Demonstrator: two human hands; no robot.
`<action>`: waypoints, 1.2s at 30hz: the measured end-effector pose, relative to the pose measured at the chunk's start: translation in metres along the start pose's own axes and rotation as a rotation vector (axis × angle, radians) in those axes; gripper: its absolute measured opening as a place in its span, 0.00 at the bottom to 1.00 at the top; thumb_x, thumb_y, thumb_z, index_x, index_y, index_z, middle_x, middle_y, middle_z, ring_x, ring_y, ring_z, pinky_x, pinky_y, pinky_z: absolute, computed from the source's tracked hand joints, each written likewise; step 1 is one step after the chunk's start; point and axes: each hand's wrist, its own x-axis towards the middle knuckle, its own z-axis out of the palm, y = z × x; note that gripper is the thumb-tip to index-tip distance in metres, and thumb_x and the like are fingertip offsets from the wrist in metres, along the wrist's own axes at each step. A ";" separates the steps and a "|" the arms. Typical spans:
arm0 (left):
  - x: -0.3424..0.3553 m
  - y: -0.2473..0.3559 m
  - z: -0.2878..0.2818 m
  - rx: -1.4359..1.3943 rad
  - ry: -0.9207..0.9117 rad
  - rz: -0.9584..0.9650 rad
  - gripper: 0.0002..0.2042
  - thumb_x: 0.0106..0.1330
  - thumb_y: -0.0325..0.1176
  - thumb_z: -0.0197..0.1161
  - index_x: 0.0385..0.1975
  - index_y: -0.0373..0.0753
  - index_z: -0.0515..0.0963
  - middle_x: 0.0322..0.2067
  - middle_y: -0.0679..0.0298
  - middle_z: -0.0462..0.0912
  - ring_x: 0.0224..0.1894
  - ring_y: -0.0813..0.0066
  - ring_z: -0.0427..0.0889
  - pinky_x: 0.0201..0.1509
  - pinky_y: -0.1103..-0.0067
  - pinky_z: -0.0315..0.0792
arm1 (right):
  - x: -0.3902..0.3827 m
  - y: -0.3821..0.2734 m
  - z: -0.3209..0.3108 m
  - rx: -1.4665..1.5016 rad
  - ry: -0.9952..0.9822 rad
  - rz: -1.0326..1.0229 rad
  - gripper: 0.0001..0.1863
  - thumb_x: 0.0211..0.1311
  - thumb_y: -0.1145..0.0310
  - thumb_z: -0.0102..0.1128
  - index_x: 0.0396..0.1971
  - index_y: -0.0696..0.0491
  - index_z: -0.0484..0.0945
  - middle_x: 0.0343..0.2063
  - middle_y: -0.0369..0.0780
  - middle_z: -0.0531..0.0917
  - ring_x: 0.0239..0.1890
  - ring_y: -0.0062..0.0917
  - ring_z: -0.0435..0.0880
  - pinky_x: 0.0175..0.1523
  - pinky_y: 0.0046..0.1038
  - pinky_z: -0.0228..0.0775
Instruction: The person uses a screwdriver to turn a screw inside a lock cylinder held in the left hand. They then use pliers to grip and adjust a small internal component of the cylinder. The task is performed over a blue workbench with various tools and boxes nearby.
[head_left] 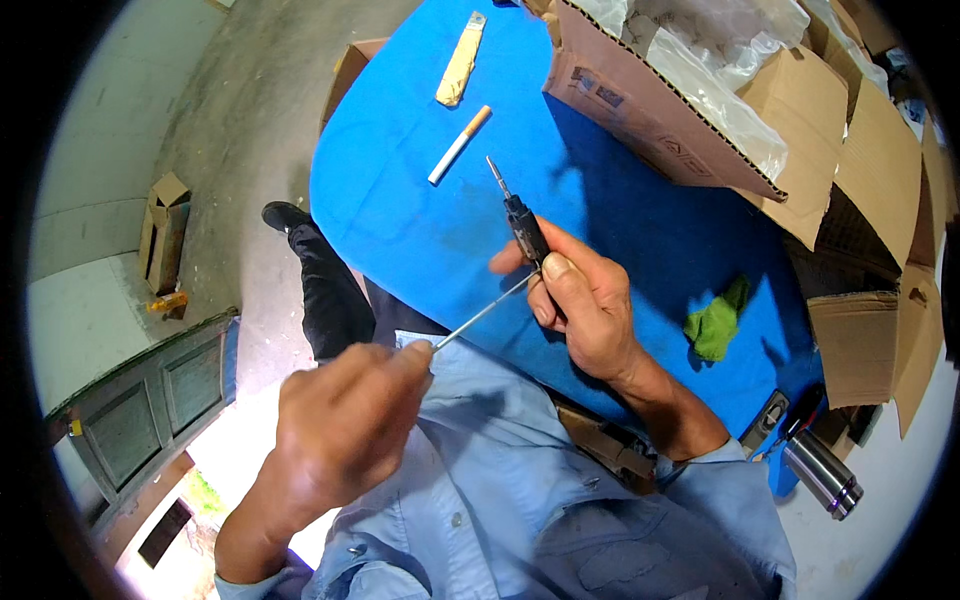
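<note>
My right hand is closed around a short black tool with a slim, pointed metal tip aimed up and away to the left. My left hand, slightly blurred, pinches one end of a thin metal rod. The rod's far end meets the black tool beside my right thumb; my fingers hide how the two touch. Beyond the tool's tip, a cigarette with a tan filter lies on the blue table. Farther back lies a flat tool with a yellow wrapped handle.
Back right, an open cardboard box holds clear plastic bags. A crumpled green cloth lies on the table's right part. Near the right edge are a steel flask and a small grey object. Another carton stands on the floor.
</note>
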 end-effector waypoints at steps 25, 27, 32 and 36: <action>-0.015 -0.007 0.003 -0.378 0.044 -0.374 0.10 0.57 0.18 0.69 0.37 0.33 0.79 0.31 0.62 0.81 0.32 0.77 0.83 0.35 0.82 0.75 | 0.000 -0.001 -0.004 0.034 -0.105 0.030 0.24 0.73 0.70 0.37 0.61 0.65 0.74 0.20 0.28 0.69 0.21 0.09 0.63 0.25 0.17 0.55; -0.015 -0.006 0.004 -0.233 0.085 -0.226 0.11 0.55 0.18 0.71 0.37 0.34 0.80 0.32 0.59 0.82 0.31 0.71 0.84 0.34 0.80 0.76 | 0.000 -0.001 -0.005 0.041 -0.111 0.033 0.24 0.73 0.70 0.37 0.61 0.65 0.74 0.20 0.28 0.69 0.21 0.09 0.63 0.25 0.17 0.55; -0.020 -0.004 0.015 0.028 0.186 -0.003 0.12 0.54 0.18 0.73 0.38 0.34 0.81 0.35 0.56 0.84 0.33 0.60 0.87 0.32 0.73 0.81 | 0.000 -0.002 -0.005 0.039 -0.103 0.046 0.24 0.73 0.70 0.37 0.61 0.65 0.74 0.20 0.28 0.69 0.21 0.09 0.63 0.25 0.17 0.55; -0.021 -0.004 0.015 0.157 0.164 0.078 0.14 0.55 0.18 0.73 0.40 0.34 0.81 0.35 0.55 0.85 0.33 0.61 0.88 0.32 0.74 0.81 | 0.000 -0.004 -0.005 0.028 -0.092 0.053 0.24 0.74 0.69 0.37 0.61 0.65 0.74 0.20 0.28 0.69 0.21 0.09 0.63 0.25 0.17 0.55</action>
